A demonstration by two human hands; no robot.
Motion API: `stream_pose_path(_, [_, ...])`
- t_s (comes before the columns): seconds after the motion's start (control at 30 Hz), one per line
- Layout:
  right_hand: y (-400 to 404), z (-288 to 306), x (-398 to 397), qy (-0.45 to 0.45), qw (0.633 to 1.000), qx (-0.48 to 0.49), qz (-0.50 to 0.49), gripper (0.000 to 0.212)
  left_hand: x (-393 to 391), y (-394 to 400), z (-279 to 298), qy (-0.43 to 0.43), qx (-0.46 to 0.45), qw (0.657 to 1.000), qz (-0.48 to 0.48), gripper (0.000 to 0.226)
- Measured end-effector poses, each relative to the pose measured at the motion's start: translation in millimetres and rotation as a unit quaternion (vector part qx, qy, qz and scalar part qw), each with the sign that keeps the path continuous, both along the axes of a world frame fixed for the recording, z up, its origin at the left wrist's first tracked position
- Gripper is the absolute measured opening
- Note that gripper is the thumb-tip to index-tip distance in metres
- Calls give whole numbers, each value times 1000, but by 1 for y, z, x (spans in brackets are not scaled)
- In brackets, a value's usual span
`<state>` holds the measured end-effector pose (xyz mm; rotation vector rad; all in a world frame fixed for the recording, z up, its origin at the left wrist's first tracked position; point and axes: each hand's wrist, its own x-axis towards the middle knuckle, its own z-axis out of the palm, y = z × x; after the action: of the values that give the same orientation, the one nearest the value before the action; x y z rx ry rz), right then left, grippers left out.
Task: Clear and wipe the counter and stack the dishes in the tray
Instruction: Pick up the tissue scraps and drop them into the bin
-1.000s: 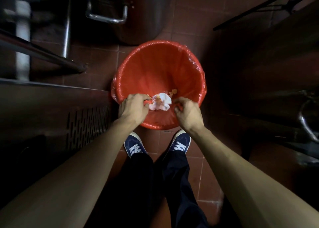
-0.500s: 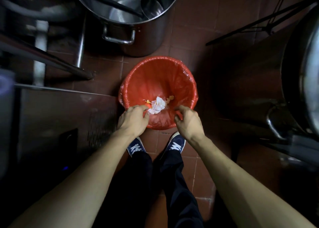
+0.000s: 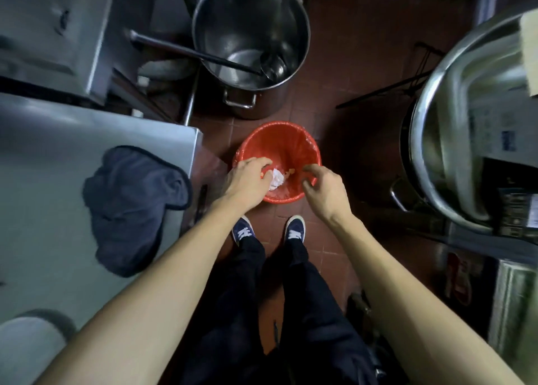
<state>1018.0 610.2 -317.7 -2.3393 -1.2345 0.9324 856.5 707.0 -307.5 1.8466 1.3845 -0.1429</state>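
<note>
Red floor tiles are seen underfoot, with a red bin set just ahead of the feet. Both hands are held over its near rim — the left hand loosely curled, the right hand slack, nothing gripped by either. Crumpled white paper lies inside. A dark cloth is heaped on the steel counter to the left — nearer the left hand, so wiping is judged to fall to that side

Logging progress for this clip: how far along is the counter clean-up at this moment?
Done: crumpled white waste lies in the red bin. In hand: nothing; the left hand and right hand hover empty over the bin. Left: the dark cloth lies unused on the steel counter, so wiping looks pending; no tray or stacked dishes in view.
</note>
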Motion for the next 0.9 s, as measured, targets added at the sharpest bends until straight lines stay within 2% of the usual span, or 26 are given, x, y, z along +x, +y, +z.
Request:
stream_pose_path(0.2, [-3,54,1,12,998,57,30,31,-4,-14,51,9,55,998,36,32])
stream_pose_path(0.37, [-1,92,9,-5,990,84,117,35,-14,-35,90,4,80,994,74,33])
stream_pose_path(0.5, [1,124,9,-9,975,108,192,30,-31,-58,121,30,129,986,99,34])
stream_pose_path(0.67, [-3,151,-15,-10,943,118,311,27,-61,-101,152,72,165,972,151,37])
stream_pose_path(0.9, [-9,173,-99,16,878,145,457,34,-132,-181,179,146,206,934,251,38])
